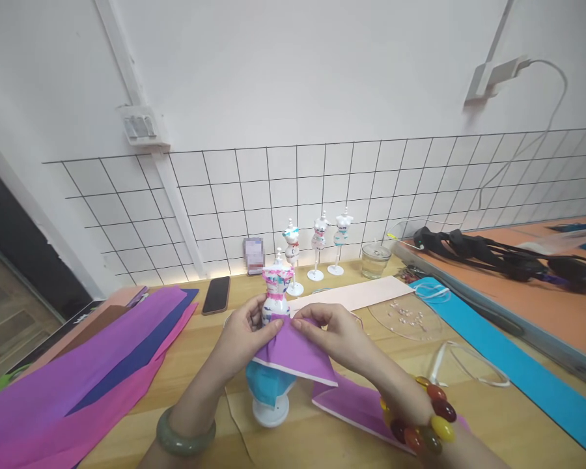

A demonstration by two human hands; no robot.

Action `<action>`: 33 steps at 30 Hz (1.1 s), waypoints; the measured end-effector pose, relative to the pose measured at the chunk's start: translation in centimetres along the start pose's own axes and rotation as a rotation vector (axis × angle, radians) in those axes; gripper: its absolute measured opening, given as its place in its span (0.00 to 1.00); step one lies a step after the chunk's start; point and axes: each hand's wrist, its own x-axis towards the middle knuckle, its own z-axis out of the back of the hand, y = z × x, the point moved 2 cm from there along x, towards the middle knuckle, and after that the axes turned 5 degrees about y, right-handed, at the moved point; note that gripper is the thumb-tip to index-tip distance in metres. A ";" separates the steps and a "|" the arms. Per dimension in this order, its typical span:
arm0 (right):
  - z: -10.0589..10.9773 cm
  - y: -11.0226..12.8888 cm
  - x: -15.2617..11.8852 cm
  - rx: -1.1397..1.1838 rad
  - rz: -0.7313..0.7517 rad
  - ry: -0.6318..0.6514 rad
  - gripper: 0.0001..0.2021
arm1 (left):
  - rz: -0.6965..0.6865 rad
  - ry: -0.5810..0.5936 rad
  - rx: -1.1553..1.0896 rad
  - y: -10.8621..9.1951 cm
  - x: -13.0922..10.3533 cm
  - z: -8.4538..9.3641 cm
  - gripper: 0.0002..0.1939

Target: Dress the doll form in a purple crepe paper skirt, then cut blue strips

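Note:
A small white dress form (275,305) with pink and blue markings stands upright on a round white base (271,414). Round its lower part hangs a blue skirt piece (268,385). A purple sheet (300,352), cloth or crepe paper with a white edge, lies against the form's waist and flares out over the blue piece. My left hand (251,327) curls round the form, its thumb pressing the purple sheet onto it. With thumb and fingers, my right hand (329,329) pinches the sheet's top edge beside the form. Another purple piece (356,407) lies under my right forearm.
Behind stand smaller dress forms (342,229), a glass (375,259) and a phone (217,295). Coloured sheets (122,352) are stacked at left. A pale strip (356,294), a dish of beads (405,319), white elastic (469,366) and a blue strip (498,355) lie at right.

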 end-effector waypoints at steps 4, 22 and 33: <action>-0.1 0.4 -0.1 -0.020 0.106 0.008 0.09 | -0.007 0.010 0.030 0.0 -0.1 -0.3 0.25; 0.3 0.2 0.2 -0.165 -0.081 -0.106 0.07 | 0.011 0.043 -0.029 -0.1 -0.3 -0.8 0.25; 0.4 -0.3 0.4 -0.147 -0.073 -0.121 0.08 | -0.002 0.106 0.003 -0.3 -0.3 -0.9 0.22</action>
